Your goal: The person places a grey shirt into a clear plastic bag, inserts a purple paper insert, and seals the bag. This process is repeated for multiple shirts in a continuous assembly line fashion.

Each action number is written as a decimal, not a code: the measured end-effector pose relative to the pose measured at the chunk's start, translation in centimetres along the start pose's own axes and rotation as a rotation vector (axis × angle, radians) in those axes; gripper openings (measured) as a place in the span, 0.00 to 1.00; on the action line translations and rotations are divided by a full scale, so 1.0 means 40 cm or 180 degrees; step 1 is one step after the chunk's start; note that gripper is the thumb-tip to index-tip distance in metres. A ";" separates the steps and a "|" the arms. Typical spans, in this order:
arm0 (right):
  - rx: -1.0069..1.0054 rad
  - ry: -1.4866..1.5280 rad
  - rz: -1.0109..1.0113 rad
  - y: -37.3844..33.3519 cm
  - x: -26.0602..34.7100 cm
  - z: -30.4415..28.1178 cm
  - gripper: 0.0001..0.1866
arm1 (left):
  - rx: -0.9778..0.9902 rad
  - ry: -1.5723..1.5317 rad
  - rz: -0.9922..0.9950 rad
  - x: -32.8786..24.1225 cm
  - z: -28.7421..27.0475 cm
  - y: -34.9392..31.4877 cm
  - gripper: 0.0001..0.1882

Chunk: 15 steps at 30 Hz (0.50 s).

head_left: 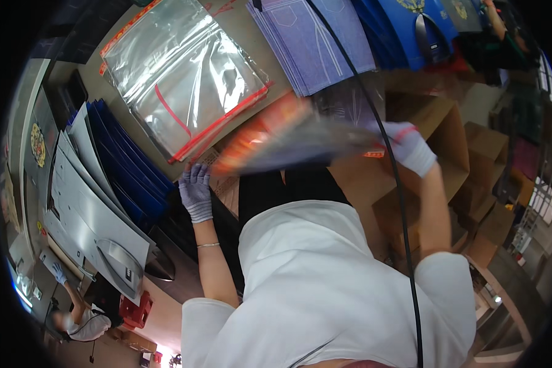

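Note:
A flat plastic bag [288,141], smeared by motion, hangs tilted across my lap, with orange-red at its left end and a dark, greyish body. My right hand [414,150], in a pale knitted glove, is closed on its right end; a red edge shows at the fingers. My left hand [195,193], gloved alike, has its fingers apart and pointing up beside the bag's lower left corner; whether they touch it cannot be told. Just beyond lies a stack of clear plastic bags [184,76] with red edging on the table [242,30].
Denim-print sheets [319,43] are stacked at the far middle, near blue folded sheets [423,30]. Grey-white sheets [92,196] and blue ones [129,172] stand at left. Cardboard boxes [435,135] are at right. A black cable [389,153] crosses the view. Another person [86,322] works at lower left.

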State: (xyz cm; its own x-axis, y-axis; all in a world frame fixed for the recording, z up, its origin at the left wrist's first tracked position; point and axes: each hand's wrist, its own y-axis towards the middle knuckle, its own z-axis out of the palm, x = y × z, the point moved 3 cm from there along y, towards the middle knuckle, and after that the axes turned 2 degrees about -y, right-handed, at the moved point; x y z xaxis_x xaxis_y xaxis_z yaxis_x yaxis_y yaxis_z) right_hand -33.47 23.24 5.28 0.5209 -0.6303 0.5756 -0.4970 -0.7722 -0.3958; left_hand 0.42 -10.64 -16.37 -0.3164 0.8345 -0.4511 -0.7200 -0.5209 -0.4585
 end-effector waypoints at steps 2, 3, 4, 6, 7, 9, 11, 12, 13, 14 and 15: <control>0.0272 -0.0977 0.0493 -0.108 -0.096 -0.042 0.19 | -0.0089 0.0176 -0.0176 0.014 0.050 0.003 0.24; 0.0204 -0.1275 0.0675 -0.156 -0.137 -0.053 0.19 | -0.0155 0.0471 -0.0302 0.026 0.051 -0.002 0.23; 0.0029 -0.1378 0.0993 -0.198 -0.189 -0.063 0.20 | -0.0247 0.0768 -0.0404 0.030 0.046 -0.006 0.21; -0.0124 -0.1703 0.1597 -0.246 -0.280 -0.050 0.20 | -0.0226 0.2007 -0.0140 0.026 0.111 -0.034 0.15; -0.0105 -0.1929 0.1851 -0.240 -0.320 -0.020 0.20 | -0.0143 0.2970 0.0234 0.021 0.213 -0.058 0.13; -0.0467 -0.1824 0.2396 -0.193 -0.411 0.100 0.19 | -0.0005 0.4438 0.0840 -0.004 0.354 -0.081 0.11; -0.1124 -0.1020 0.2295 -0.085 -0.413 0.245 0.17 | 0.0344 0.5390 0.1929 -0.083 0.518 -0.110 0.13; -0.1146 -0.1002 0.2179 -0.038 -0.432 0.324 0.18 | 0.0212 0.5413 0.2233 -0.134 0.580 -0.117 0.13; -0.1147 -0.0986 0.2006 0.023 -0.454 0.403 0.19 | -0.0014 0.5680 0.2886 -0.189 0.618 -0.130 0.13; -0.1075 -0.0973 0.1703 0.110 -0.472 0.478 0.20 | -0.0623 0.5919 0.3179 -0.250 0.627 -0.176 0.13; -0.1328 -0.1081 0.1269 0.152 -0.498 0.559 0.19 | -0.1386 0.5913 0.3170 -0.302 0.651 -0.181 0.10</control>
State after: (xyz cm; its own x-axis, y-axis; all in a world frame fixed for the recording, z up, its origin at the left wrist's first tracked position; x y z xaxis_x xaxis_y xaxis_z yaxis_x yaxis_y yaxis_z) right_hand -31.35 29.29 -24.60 0.3973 -0.9039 0.1584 -0.8879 -0.4222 -0.1825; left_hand -6.63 -12.28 12.34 0.6051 -0.6216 -0.4975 -0.5052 -0.7827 0.3636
